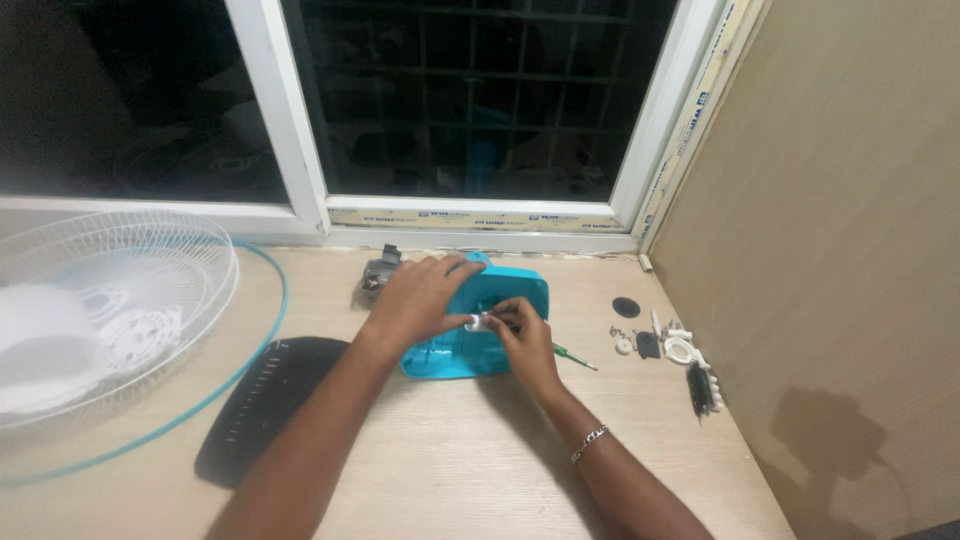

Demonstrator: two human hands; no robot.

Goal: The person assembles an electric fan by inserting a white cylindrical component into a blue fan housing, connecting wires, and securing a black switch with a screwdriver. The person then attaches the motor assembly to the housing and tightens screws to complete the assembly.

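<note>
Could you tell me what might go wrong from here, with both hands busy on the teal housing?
The small parts lie loose near the table edge; a bump might scatter them. The screwdriver sits under the right hand and may roll. The left hand steadies the teal housing, which could slip.

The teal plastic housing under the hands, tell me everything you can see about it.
The teal housing is a squarish, rounded-cornered shell of glossy plastic that lies flat on the wooden table, near the window sill, with its open side up. The left hand lies across its top left part; the right hand works inside it, and both pinch a small white part at its middle. A dark motor sits against its far left edge, and a green-handled screwdriver lies just right of it. Its inside is mostly hidden.
</note>
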